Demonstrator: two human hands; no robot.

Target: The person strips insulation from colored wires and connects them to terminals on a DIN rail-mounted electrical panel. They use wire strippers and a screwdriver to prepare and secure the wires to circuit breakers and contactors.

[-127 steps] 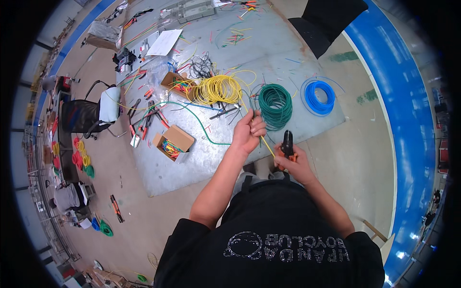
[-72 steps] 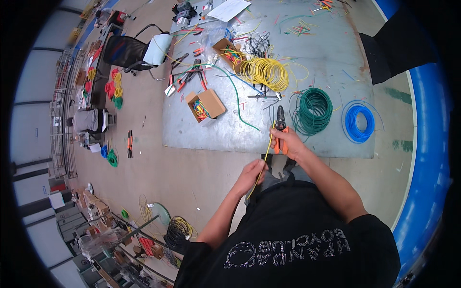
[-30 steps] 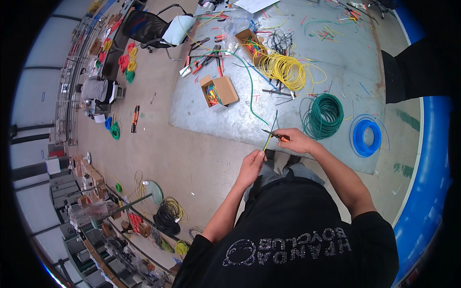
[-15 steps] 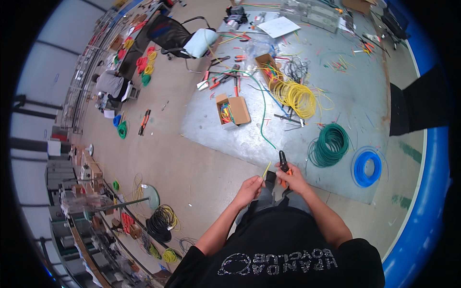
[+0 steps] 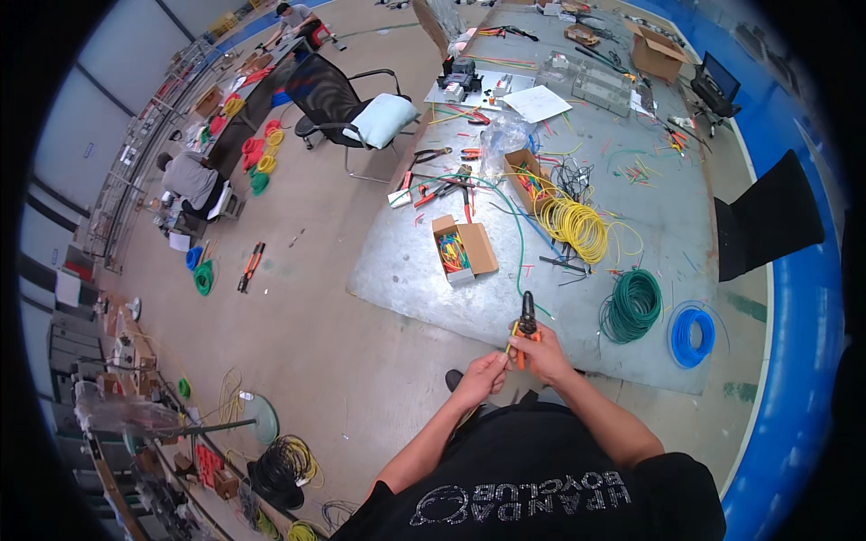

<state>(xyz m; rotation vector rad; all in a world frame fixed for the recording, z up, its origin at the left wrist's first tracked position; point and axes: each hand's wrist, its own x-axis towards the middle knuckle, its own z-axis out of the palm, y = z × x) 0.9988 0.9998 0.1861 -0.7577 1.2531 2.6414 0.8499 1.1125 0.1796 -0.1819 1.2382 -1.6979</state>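
My right hand (image 5: 544, 355) is closed round a pair of wire strippers (image 5: 528, 311) with black jaws and orange handles, the jaws pointing away from me. Just left of it, the fingers of my left hand (image 5: 483, 379) pinch a short yellow wire (image 5: 511, 343), whose upper part stands beside the tool's handles. Both hands are close together at the table's near edge. Beyond the jaws, a long green wire (image 5: 521, 236) curves across the table; whether it touches the tool, I cannot tell.
On the metal table (image 5: 406, 279) lie an open carton of coloured pieces (image 5: 462, 250), a yellow wire coil (image 5: 577, 230), a green coil (image 5: 631, 307), a blue coil (image 5: 692, 337) and several pliers. A black chair (image 5: 767, 216) stands at the right. A person (image 5: 192, 180) sits far left.
My left hand has come up closer to the right hand, bringing the yellow wire beside the wire strippers. The whole view has shifted, showing more of the table's far end.
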